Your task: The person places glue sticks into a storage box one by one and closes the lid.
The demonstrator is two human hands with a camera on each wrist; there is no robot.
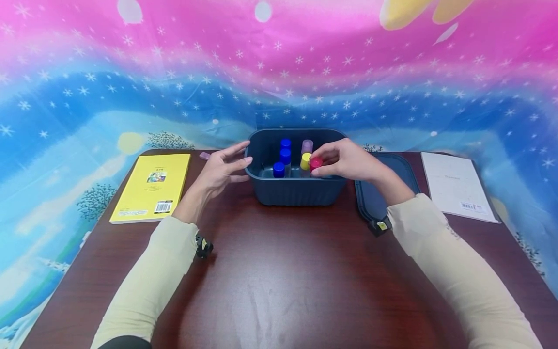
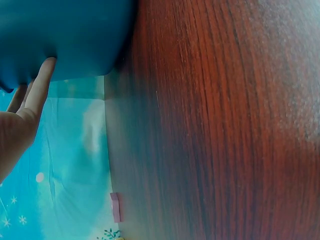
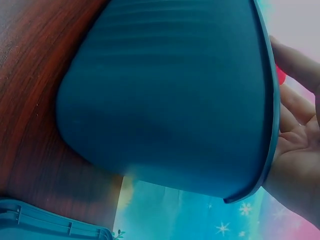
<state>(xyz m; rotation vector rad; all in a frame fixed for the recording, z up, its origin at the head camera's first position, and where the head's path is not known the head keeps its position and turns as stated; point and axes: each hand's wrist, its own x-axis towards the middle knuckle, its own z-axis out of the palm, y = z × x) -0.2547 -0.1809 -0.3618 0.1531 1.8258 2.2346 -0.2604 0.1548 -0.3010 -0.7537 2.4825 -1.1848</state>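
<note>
A dark grey-blue plastic bin (image 1: 298, 191) stands at the back of the table. Over its right part, my right hand (image 1: 348, 160) pinches the red cap (image 1: 316, 164) of a bottle between thumb and fingers; the bottle's body is hidden by the rim. Beside it inside the bin are a yellow-capped bottle (image 1: 306, 161) and a pale pink-topped one (image 1: 307, 146). Three blue-capped bottles (image 1: 285, 156) stand in a row farther left. My left hand (image 1: 218, 169) rests extended fingers against the bin's left side; in the left wrist view a fingertip (image 2: 49, 62) touches the outer wall.
A dark lid (image 1: 377, 189) lies right of the bin, under my right forearm. A yellow book (image 1: 152, 186) lies at the left, a white book (image 1: 457, 184) at the right. A small pink object (image 1: 204, 155) sits near the back edge, behind my left hand.
</note>
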